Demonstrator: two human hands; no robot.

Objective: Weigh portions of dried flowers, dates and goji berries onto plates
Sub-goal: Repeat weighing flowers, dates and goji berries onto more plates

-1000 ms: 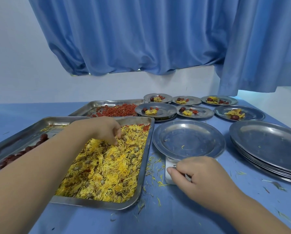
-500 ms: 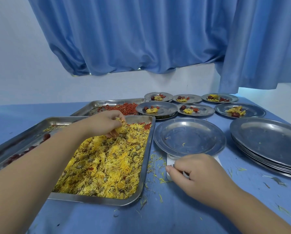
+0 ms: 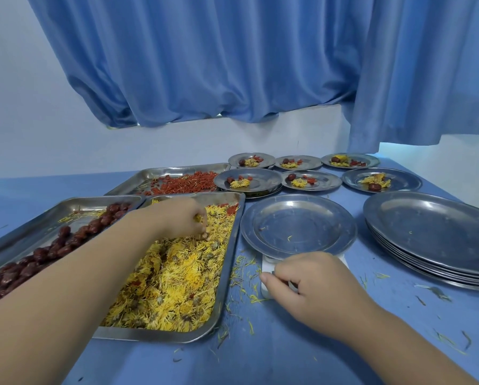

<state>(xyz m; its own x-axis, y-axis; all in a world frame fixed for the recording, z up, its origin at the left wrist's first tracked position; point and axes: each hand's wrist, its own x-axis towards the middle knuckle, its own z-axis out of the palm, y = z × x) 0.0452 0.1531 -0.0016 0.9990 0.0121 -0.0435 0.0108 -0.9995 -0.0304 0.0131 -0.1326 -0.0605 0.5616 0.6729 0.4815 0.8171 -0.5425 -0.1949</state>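
— What has the left hand (image 3: 187, 219) got?

— Its fingers curl down into the dried flowers (image 3: 174, 276) and pinch a tuft of yellow petals, toward the far end of the flower tray (image 3: 231, 259).

— And the right hand (image 3: 310, 284)?

— It lies on the front of the white scale (image 3: 266, 263), fingers curled, thumb along its left side. Whether it grips the scale or only presses on it, I cannot tell.

— Where is the plate being filled?

— The empty plate (image 3: 298, 226) sits on the scale, just right of the flower tray. A few stray petals lie in it.

— The other stock?

— The dates (image 3: 52, 250) lie in the date tray (image 3: 35, 232) by the left edge of the table (image 3: 260, 362). The goji berries (image 3: 188, 183) are in the goji tray (image 3: 138, 179) behind both. Six filled plates (image 3: 324, 182) stand in two rows toward the far right corner. A stack of plates (image 3: 433, 229) rests by the right edge. Loose petals are scattered on the table around the scale.
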